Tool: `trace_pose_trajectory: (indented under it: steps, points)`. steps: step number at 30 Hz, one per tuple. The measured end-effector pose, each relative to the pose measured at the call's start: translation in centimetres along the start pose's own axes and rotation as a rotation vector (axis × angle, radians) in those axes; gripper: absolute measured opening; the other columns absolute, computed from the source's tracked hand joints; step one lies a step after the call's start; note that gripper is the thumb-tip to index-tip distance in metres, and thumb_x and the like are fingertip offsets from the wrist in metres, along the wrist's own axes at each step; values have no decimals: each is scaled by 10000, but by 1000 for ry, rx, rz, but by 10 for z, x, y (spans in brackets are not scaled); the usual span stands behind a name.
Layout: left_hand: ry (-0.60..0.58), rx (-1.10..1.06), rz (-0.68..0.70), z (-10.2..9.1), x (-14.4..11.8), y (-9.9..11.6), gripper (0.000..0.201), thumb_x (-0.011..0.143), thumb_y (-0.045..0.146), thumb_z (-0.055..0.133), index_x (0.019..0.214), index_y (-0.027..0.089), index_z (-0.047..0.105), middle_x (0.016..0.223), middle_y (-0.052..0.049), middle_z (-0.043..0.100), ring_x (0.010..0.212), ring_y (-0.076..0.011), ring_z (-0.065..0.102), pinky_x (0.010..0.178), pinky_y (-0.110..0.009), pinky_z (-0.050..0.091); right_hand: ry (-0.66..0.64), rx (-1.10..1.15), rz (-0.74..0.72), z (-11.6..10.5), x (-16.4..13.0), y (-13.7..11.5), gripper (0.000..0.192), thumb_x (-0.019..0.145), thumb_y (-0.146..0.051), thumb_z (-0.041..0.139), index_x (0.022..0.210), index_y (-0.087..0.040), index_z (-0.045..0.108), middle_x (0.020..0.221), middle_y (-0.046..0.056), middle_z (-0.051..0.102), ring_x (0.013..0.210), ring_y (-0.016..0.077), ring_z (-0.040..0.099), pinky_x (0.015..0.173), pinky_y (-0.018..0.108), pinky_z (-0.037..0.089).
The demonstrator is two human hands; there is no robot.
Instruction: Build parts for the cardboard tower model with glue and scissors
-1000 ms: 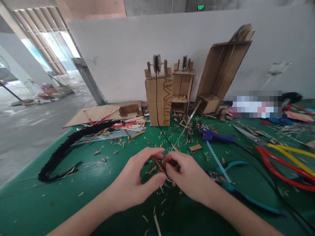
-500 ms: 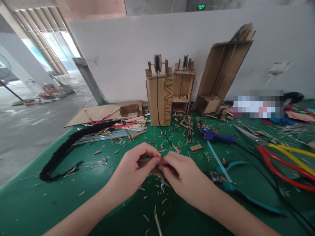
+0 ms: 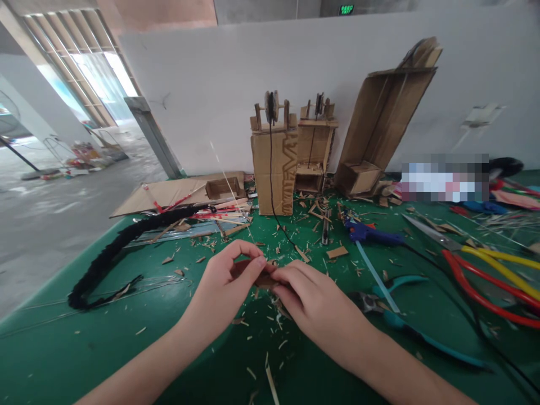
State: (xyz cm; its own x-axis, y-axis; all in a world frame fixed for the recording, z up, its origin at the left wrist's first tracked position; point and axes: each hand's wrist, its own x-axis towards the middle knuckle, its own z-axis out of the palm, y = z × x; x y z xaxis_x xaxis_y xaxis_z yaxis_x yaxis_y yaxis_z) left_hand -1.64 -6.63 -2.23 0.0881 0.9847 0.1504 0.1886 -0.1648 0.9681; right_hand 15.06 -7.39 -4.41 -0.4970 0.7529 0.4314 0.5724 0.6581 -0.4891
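The left hand (image 3: pixel 225 287) and right hand (image 3: pixel 314 301) meet fingertip to fingertip over the green table (image 3: pixel 63 337) — both pinch a small brown cardboard piece (image 3: pixel 264 279) between them. Teal pliers (image 3: pixel 396 315) lie just right — a cardboard tower (image 3: pixel 274 169) stands behind.

Both hands, left (image 3: pixel 225 284) and right (image 3: pixel 314 301), sit slightly farther than a second ago, now pinching a flat brown piece (image 3: pixel 262 279) between fingertips.

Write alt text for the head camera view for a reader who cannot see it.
Two bare hands meet over a green table, the left hand and right hand pinching a small brown cardboard piece between their fingertips. Cardboard scraps litter the table; teal pliers and a blue glue gun lie to the right, and cardboard towers stand behind.
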Motion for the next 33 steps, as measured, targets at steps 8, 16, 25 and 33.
trace_pose_trajectory:
  steps: [8, 16, 25, 33]
  points:
    - [-13, -27, -1, 0, 2, -5, 86, 855, 228, 527, 779, 189, 518, 685, -4, 664, 646, -135, 662, 646, -296, 585, -24, 45, 23, -2, 0, 0, 163, 925, -137, 412, 950, -168, 569, 899, 64, 593, 840, 185, 567, 732, 326, 483]
    - [-18, -18, -79, 0, 2, -6, 119, 857, 286, 529, 796, 184, 540, 662, -3, 652, 633, -153, 665, 645, -333, 593, -57, -3, -20, -1, -2, -1, 189, 945, -147, 379, 971, -147, 566, 910, 73, 565, 861, 192, 535, 752, 342, 474]
    - [-309, 204, 160, -8, -4, -3, 651, 812, 161, 558, 1405, 273, 312, 1066, -82, 687, 924, -194, 673, 803, -341, 569, -22, 34, 35, -2, 0, 10, 178, 939, -133, 375, 945, -150, 553, 916, 70, 554, 870, 185, 535, 752, 333, 474]
    - [-216, 497, 102, 0, -6, -6, 287, 769, 101, 490, 960, 229, 662, 901, 9, 713, 803, -147, 655, 728, -274, 520, 41, 13, 67, 1, 2, 7, 82, 901, -157, 490, 858, -152, 559, 833, 53, 563, 778, 181, 542, 667, 309, 457]
